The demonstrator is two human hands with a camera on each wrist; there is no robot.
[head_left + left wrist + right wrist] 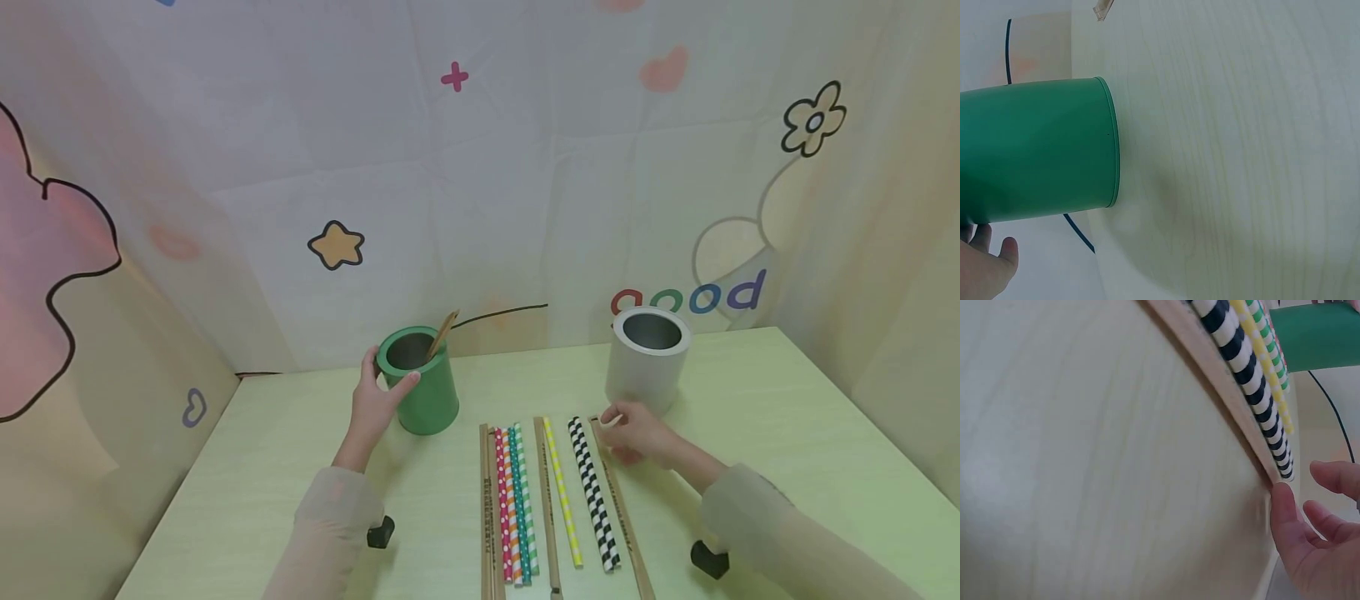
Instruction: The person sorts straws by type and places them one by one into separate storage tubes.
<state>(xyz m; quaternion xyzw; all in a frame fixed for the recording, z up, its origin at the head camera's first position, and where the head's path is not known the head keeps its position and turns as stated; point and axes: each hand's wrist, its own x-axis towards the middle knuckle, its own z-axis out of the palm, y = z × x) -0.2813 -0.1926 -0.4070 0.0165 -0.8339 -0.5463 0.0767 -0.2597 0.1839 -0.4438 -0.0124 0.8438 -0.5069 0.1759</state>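
Green cylindrical metal can (422, 385) gripped by left hand (377, 400) | right hand (637, 433) pinching far end of flat wooden stick (619, 508) | black-and-white checked paper straw (593, 493) just beside

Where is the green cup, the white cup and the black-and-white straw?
green cup (429, 400): head view, on its front wall.
white cup (645, 375): head view, on its side wall.
black-and-white straw (592, 492): head view, on its middle.
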